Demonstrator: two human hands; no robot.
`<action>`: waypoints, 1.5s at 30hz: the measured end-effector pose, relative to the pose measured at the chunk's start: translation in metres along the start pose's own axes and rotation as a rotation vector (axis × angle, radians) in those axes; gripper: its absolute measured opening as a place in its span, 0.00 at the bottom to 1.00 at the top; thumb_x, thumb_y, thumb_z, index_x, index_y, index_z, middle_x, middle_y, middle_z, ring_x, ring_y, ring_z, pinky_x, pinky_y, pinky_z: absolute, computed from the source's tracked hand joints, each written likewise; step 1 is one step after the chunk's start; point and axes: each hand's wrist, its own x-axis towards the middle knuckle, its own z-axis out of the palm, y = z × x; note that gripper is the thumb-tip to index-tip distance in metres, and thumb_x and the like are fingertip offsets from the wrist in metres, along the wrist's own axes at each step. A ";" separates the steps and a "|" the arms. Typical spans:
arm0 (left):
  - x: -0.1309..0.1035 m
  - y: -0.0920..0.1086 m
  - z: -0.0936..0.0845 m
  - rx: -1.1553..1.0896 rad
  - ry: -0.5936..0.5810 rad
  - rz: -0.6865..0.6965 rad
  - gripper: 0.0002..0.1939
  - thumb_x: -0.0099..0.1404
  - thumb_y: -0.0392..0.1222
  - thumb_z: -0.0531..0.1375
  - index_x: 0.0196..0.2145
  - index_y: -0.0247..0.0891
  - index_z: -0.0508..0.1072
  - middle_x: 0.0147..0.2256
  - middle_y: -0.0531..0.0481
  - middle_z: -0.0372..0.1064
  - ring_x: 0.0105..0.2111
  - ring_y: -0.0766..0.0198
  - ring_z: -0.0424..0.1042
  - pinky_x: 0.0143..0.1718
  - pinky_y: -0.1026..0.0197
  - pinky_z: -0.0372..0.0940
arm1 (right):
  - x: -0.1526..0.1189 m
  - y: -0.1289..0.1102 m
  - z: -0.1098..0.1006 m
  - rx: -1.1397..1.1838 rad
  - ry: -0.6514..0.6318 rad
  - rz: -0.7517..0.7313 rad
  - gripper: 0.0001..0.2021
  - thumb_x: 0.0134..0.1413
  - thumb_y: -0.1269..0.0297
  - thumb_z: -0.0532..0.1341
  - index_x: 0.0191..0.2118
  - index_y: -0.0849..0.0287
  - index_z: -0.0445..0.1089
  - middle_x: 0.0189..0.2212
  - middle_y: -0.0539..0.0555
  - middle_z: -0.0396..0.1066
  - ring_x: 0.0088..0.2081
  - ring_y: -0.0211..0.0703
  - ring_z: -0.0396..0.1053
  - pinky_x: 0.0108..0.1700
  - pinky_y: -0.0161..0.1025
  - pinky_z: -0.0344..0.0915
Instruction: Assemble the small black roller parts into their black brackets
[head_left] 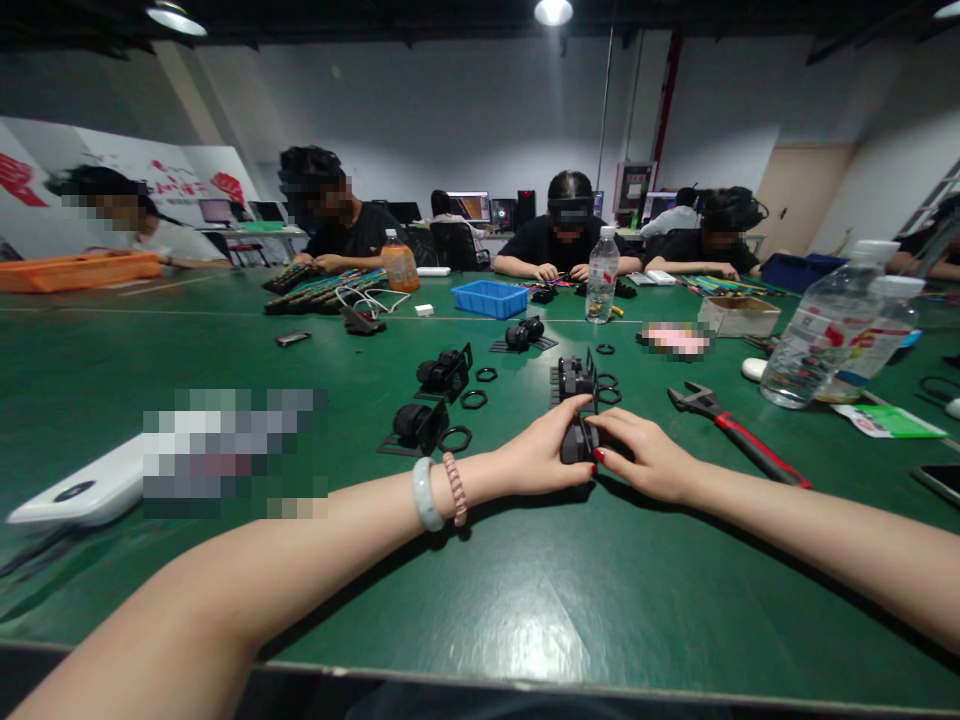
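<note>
Currently found one black fitting [578, 443] between left hand [544, 450] and right hand [649, 455], gripped from both sides. Counted on surface [487, 580]: four similar fittings [442, 372], three black rings [454, 430] to the left, one adjustable wrench [739, 435] to the right.

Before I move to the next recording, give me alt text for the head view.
A person's left hand grips a black fitting, the right hand close against it, at a green table. Similar fittings and black hexagonal nuts lie nearby; an adjustable wrench lies to the right.
</note>
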 end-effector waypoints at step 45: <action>0.001 0.001 0.001 -0.024 0.005 -0.004 0.38 0.49 0.38 0.59 0.56 0.33 0.47 0.54 0.39 0.53 0.52 0.53 0.58 0.52 0.52 0.55 | -0.001 -0.001 0.001 0.003 0.048 -0.025 0.18 0.52 0.64 0.54 0.50 0.59 0.56 0.43 0.58 0.65 0.44 0.45 0.64 0.45 0.43 0.62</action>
